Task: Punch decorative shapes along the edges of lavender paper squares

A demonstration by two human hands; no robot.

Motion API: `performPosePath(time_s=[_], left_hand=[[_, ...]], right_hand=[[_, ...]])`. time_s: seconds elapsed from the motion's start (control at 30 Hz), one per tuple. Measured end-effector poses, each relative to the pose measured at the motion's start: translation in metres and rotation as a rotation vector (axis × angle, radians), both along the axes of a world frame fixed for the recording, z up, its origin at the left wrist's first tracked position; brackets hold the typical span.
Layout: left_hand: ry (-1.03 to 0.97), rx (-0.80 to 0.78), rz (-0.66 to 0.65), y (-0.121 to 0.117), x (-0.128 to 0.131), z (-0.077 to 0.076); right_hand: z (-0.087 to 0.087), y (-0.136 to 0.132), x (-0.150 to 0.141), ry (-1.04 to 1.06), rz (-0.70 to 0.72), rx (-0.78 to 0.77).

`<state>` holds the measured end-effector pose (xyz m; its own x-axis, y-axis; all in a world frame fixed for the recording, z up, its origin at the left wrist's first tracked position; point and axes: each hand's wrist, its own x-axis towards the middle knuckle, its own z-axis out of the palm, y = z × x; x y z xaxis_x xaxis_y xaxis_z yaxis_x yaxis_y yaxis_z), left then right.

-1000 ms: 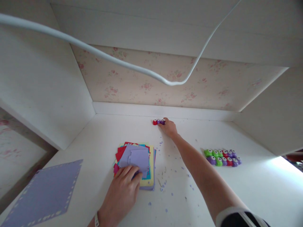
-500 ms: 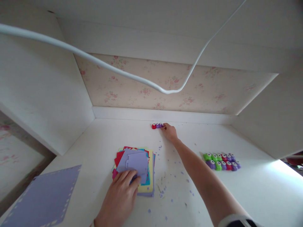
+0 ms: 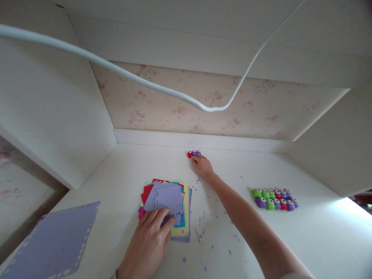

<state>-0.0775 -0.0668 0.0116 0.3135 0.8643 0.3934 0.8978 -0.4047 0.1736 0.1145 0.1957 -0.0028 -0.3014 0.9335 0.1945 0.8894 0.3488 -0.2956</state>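
Note:
Near the back of the white desk stand three small toys with big round eyes in a row, a red toy point(image 3: 190, 154) on the left and two purple toys point(image 3: 196, 152) beside it. My right hand point(image 3: 202, 166) is at the front of this row, its fingers together and bent, the fingertips touching the toys. On a stack of coloured paper pieces point(image 3: 170, 195), purple on top, rests my left hand point(image 3: 151, 232). Its fingers are curled, with something dark bluish partly showing between thumb and forefinger; I cannot make it out.
Two rows of green, red and purple eyed toys point(image 3: 274, 199) stand at the right. A large purple sheet point(image 3: 55, 244) with pale dashed edges lies at the left. Purple paper scraps point(image 3: 200, 234) dot the desk. A white cable point(image 3: 162, 90) hangs across the view; white panels flank the desk.
My right hand has shifted from the right end of the row of toys to its front, letting the rightmost purple toy go. My left hand stays on the paper stack.

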Motion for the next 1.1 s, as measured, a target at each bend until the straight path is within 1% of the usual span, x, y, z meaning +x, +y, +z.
performPosePath(time_s=[0.2,0.27,0.33,0.43,0.53,0.6,0.67,0.73,0.77,0.83,0.93,1.0,1.1], left_hand=[[0.031,-0.002,-0.003,0.001,-0.002,-0.004],[0.054,-0.006,-0.009,0.001,-0.003,-0.006],[0.069,0.002,-0.018,0.001,-0.004,-0.007],[0.077,0.032,-0.047,0.002,-0.006,-0.008],[0.080,0.058,-0.082,0.003,-0.007,-0.008],[0.082,0.051,-0.092,0.003,-0.006,-0.009],[0.080,0.032,-0.095,0.002,-0.005,-0.009],[0.073,0.012,-0.096,0.002,-0.004,-0.010],[0.070,0.003,-0.097,0.002,-0.003,-0.011],[0.068,-0.011,-0.102,0.002,-0.002,-0.012],[0.066,-0.022,-0.099,0.002,-0.002,-0.014],[0.057,-0.020,-0.096,0.002,-0.002,-0.015],[0.043,-0.018,-0.098,0.002,-0.001,-0.014]], right_hand=[[0.002,0.001,-0.003,0.001,-0.002,-0.010],[0.006,-0.005,0.002,0.004,0.005,-0.011],[0.012,-0.017,0.014,0.006,0.013,-0.014],[0.021,-0.048,0.052,0.004,-0.006,-0.020],[0.027,-0.093,0.109,0.023,-0.093,0.002],[0.026,-0.126,0.151,0.117,-0.245,0.075],[0.022,-0.154,0.187,0.151,-0.383,0.168],[0.017,-0.175,0.214,0.147,-0.477,0.231],[0.014,-0.182,0.223,0.138,-0.519,0.238],[0.008,-0.189,0.231,0.119,-0.594,0.205],[0.001,-0.189,0.227,0.101,-0.677,0.117],[-0.001,-0.185,0.221,0.071,-0.704,0.091],[-0.001,-0.181,0.214,0.013,-0.703,0.089]])
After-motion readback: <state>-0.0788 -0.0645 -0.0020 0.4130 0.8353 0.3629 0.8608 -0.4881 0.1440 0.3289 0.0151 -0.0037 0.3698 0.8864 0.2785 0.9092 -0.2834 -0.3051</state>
